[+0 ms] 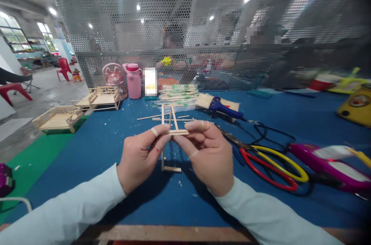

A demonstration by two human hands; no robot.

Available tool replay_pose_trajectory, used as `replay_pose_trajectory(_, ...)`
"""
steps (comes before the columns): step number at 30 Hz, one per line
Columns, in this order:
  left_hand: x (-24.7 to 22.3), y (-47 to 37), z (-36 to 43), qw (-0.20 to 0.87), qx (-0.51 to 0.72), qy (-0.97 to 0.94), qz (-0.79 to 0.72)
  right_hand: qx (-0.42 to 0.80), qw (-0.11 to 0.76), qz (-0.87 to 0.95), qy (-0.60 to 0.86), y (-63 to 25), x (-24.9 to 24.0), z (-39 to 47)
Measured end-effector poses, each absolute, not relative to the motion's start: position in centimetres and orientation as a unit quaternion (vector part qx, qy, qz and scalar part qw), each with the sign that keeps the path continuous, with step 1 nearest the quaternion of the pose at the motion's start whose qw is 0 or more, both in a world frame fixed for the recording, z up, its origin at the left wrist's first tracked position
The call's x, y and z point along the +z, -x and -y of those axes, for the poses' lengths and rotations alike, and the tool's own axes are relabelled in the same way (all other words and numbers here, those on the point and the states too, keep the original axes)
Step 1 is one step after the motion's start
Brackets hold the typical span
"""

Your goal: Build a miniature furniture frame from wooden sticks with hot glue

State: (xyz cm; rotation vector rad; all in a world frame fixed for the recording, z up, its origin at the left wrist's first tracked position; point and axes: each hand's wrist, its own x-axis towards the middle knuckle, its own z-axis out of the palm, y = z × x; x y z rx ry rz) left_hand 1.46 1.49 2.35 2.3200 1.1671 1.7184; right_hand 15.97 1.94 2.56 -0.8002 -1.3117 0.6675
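Observation:
Between my hands, above the blue table, is a small frame of wooden sticks (177, 133). My left hand (142, 154) pinches its left end between thumb and forefinger. At the right end, my right hand (213, 156) pinches the short crosspiece in the same way. Two long sticks reach away from me and another leg hangs down to a short foot piece. My fingertips hide part of the joints. Tape wraps a finger on each hand. Loose sticks (162, 118) lie on the table just beyond the frame.
Large scissors (269, 167) with red and yellow handles, a blue glue gun (224, 108) and a purple tool (333, 167) lie to the right. Miniature wooden beds (59, 117) stand at the left. A pink bottle (133, 82), a lit phone (150, 82) and bundled sticks (178, 93) line the mesh screen (121, 32).

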Motion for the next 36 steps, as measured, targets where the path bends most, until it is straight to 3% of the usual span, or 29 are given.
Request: replay_pose_trajectory(36, 2.78, -1.47, -1.30, 0.025, 0.545, -0.758, -0.357, 0.280, 0.662, 0.617, 0.320, -16.23, 2.52, -2.01)
